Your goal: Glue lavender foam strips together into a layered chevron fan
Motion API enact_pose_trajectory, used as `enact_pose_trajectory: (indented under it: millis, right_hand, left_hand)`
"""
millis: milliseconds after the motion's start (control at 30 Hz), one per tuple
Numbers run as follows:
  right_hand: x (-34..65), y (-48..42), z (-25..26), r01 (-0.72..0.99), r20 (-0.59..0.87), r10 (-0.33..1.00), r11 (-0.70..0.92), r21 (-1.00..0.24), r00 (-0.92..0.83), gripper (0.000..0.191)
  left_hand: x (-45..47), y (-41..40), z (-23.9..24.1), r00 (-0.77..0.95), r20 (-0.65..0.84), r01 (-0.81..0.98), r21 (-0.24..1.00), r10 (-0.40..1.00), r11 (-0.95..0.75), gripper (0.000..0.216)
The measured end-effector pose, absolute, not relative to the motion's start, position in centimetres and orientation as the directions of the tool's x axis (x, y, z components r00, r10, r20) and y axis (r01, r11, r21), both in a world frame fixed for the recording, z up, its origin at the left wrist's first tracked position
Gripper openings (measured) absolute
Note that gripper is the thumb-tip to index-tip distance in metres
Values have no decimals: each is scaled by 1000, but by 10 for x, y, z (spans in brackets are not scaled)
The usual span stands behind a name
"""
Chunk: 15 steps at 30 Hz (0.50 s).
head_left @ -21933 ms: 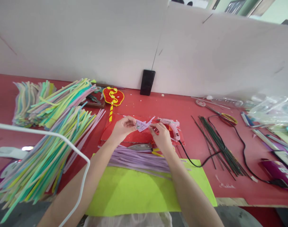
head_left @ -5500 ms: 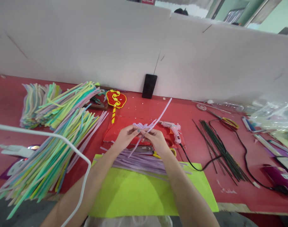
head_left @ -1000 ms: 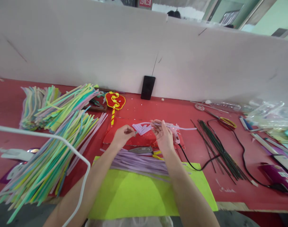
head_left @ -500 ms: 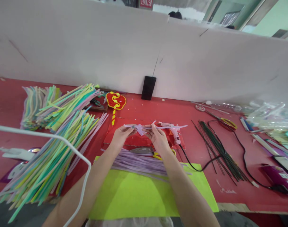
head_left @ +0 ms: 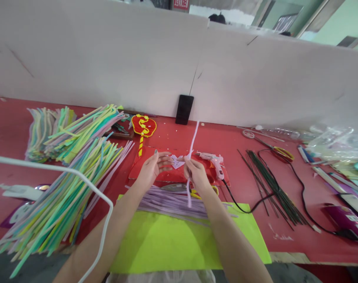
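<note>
My right hand (head_left: 196, 172) is closed on a lavender pipe cleaner (head_left: 193, 139), which stands nearly upright with its ends showing above and below the fist. Between my hands is a small V-shaped piece of folded lavender pipe cleaner (head_left: 176, 162), close to my right fingertips; whether they touch it I cannot tell. My left hand (head_left: 152, 169) is open at its left side, fingers stretched out and thumb raised. Beneath them lies a red board (head_left: 137, 175). Nearer to me, a bundle of lavender pipe cleaners (head_left: 167, 202) rests on a lime-green sheet (head_left: 179, 239).
A pink glue gun (head_left: 216, 165) lies right of my right hand, its black cord running rightward. Scissors (head_left: 179, 188) lie below the hands. Colourful pipe cleaners (head_left: 75, 188) fill the left; dark green stems (head_left: 274, 188) lie right. A white cable (head_left: 90, 192) crosses the left foreground.
The lavender pipe cleaner has turned from lying sideways to nearly upright in my right hand. My left hand has let go of the lavender piece and opened its fingers.
</note>
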State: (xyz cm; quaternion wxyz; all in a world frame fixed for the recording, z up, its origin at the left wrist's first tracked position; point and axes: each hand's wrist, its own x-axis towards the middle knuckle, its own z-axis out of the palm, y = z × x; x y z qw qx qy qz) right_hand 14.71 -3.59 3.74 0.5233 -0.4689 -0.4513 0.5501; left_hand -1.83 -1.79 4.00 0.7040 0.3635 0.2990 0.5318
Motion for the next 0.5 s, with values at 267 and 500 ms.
enact_pose_trajectory:
  millis: [267,500]
  right_hand:
    - [137,-41,33,-1,-118,967,-121,-993,-225,38]
    - [137,-43,42,150,-169,971,-144,-978,-171,32]
  left_hand:
    - [-18,-18,42,338,15,-587,785,941,198,46]
    - [-17,-18,42,348,-3,-600,768,938,225,45]
